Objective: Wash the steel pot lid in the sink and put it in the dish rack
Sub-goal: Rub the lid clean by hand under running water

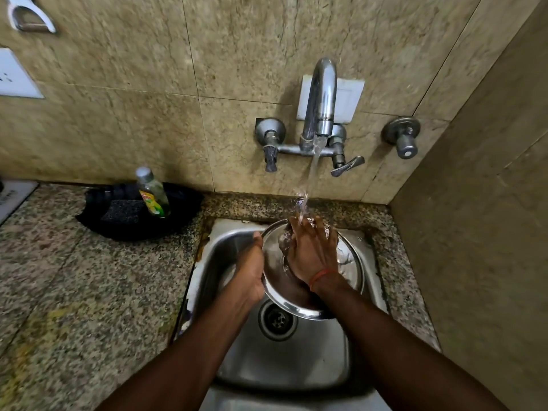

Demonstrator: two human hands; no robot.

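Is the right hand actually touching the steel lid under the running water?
Touching. The head view shows the right hand with spread fingers laid flat on the lid, under the stream, no gap visible; the left hand grips its rim.

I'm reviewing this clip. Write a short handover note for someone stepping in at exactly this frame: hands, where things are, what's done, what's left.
Left hand: grips the steel lid by its left rim, holding it tilted over the sink.
Right hand: lies open, fingers spread on the lid's face, under the water stream from the tap.
Done: the lid is wet and under the water; soaping cannot be told.
Left: finish washing, close the tap, put the lid in the dish rack, which is not in view.
Nearby: the soap bottle stands in a black tray left of the sink.
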